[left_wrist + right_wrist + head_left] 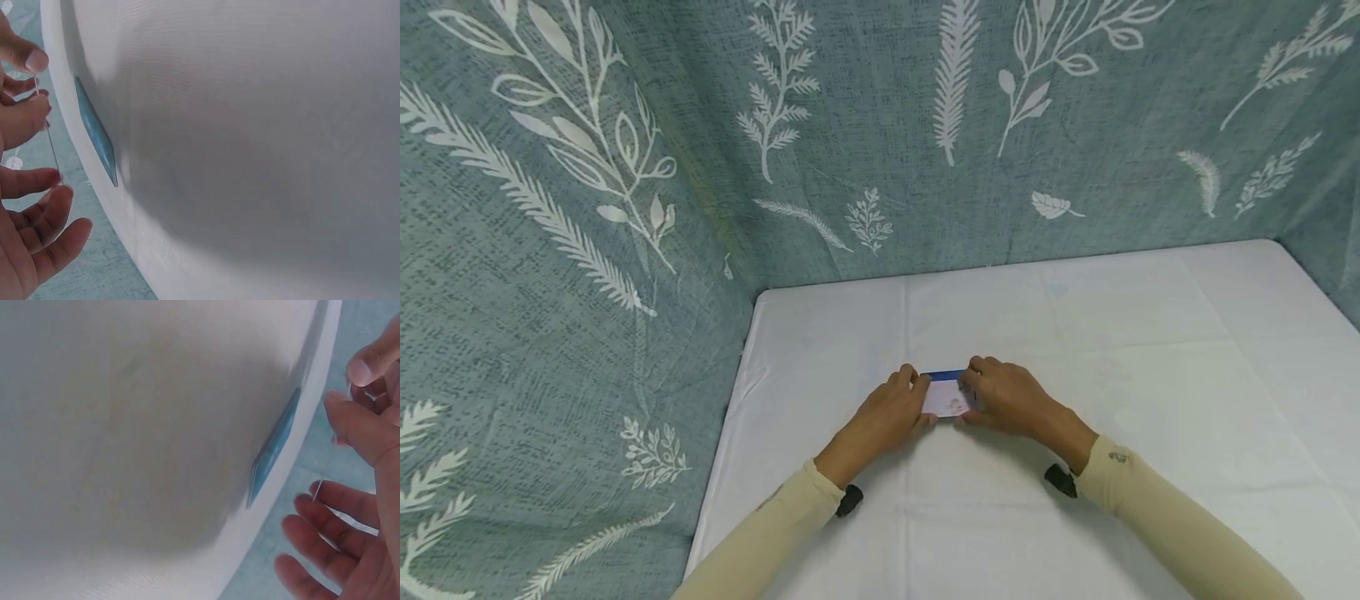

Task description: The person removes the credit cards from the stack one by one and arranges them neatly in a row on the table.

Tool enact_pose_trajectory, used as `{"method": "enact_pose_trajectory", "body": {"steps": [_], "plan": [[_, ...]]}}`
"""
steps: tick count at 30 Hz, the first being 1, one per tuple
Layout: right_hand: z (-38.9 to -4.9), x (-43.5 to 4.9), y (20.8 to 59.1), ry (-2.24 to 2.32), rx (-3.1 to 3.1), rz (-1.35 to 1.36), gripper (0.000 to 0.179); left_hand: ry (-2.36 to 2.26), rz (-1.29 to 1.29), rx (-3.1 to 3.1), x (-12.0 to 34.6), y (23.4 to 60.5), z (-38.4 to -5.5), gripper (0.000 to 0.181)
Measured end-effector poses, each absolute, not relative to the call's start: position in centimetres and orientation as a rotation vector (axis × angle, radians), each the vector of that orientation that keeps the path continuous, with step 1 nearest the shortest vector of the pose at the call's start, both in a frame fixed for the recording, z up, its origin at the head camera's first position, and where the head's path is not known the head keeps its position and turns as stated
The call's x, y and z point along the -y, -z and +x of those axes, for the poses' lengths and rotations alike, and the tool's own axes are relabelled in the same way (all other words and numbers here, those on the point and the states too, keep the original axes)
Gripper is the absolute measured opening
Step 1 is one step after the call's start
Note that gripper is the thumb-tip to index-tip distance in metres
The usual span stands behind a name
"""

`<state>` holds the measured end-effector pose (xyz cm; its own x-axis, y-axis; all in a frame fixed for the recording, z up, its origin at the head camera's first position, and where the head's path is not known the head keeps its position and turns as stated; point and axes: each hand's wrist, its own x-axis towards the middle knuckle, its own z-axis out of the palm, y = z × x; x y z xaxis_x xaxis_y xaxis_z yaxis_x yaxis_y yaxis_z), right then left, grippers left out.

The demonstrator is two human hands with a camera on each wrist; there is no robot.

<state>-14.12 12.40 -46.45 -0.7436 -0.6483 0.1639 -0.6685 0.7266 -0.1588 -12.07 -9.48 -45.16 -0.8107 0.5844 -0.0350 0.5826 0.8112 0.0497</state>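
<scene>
A thin whitish card [943, 400] with a small faint print near its lower right is held by its two short sides in the head view. My left hand [887, 411] pinches the left end between thumb and fingers. At the opposite end, my right hand [1011, 398] grips it likewise. Edge-on, the card [52, 147] shows as a fine line raised above the table in the left wrist view. Below it lies a flat blue rectangular piece [275, 447] with layered-looking edges; its blue strip [945, 376] peeks out behind the card in the head view, the rest hidden.
A white cloth [1120, 367] covers the table, with fold creases across it. Blue-green curtains [880, 150] with white leaf prints hang behind and at the sides. Dark wrist devices [1061, 481] sit under both cream sleeves [1172, 508].
</scene>
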Motion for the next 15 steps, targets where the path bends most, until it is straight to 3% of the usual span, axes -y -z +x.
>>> {"method": "enact_pose_trajectory", "body": {"steps": [15], "plan": [[-12.5, -12.0, 46.5, -0.360, 2.799, 1.098, 0.056, -0.146, 0.965, -2.909, 10.8, 44.8, -10.9, 0.056]]}}
